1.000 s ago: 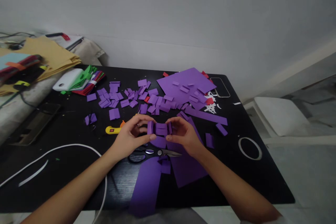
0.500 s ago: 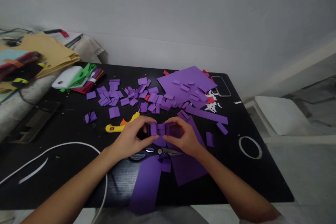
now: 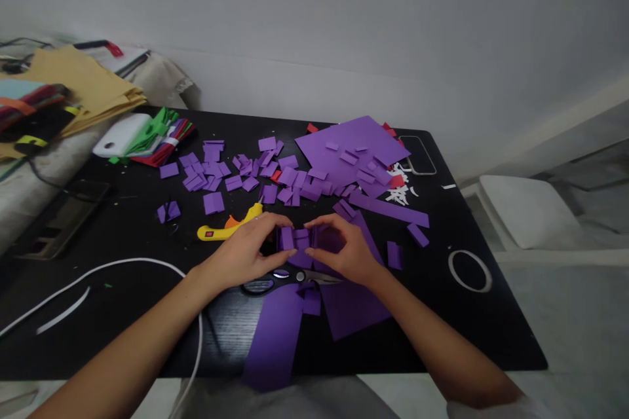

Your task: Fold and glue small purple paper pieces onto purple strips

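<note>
No lettering, brand or number can be read

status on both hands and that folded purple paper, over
Left hand, right hand: both pinching folded purple paper piece. Black-handled metal scissors close by, body side. Yellow plastic glue gun by left hand.

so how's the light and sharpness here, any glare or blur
Head view: dim, greyish light overall; head view: a pale sheen on the black table, left of the long purple sheet; head view: the white seat at right looks soft; head view: the folded purple paper between the left hand and right hand is shadowed, its fine edges unclear.
</note>
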{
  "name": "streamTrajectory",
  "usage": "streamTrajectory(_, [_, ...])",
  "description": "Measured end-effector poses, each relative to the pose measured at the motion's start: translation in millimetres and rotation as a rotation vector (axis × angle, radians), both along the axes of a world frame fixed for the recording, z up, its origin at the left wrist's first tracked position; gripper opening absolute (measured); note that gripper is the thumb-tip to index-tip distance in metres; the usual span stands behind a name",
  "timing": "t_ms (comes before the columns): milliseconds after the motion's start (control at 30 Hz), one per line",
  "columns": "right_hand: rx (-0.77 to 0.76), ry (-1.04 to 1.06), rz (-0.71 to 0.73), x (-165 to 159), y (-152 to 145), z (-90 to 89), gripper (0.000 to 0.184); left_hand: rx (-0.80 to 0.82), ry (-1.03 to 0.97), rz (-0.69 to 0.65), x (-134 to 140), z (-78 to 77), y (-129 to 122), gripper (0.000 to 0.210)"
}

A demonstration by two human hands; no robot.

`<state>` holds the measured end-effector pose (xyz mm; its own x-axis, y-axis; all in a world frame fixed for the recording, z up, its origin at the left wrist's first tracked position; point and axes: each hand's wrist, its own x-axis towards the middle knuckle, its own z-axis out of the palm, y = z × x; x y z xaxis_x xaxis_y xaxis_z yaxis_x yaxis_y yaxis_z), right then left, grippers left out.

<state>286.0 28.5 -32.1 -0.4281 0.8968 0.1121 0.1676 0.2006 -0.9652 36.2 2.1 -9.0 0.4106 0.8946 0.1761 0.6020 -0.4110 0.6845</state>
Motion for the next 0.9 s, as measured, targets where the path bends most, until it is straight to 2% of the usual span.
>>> streamTrajectory(200, [-0.056,0.050,0.010,0.2,2.4,-1.5,0.041,-0.075,-0.060,0.032,-2.6,0.0,0.9,0.034])
streamTrajectory(400, [-0.071,0.059,-0.003,0.3,2.2,-0.7,0.040,-0.046,-0.082,0.040,-4.0,-0.7,1.5,0.034])
streamTrajectory(667, [-0.208,0.168,-0.008,-0.8,5.1,-3.6,0.044,-0.041,-0.184,0.064,-2.7,-0.8,1.9,0.031])
streamTrajectory(767, [-0.185,0.154,-0.005,-0.7,5.2,-3.7,0.043,-0.052,-0.197,0.077,-2.2,-0.8,2.4,0.030])
streamTrajectory(900, [-0.081,0.061,0.008,-0.4,3.0,-3.3,0.039,-0.061,-0.201,0.084,-2.7,-0.3,2.0,0.031])
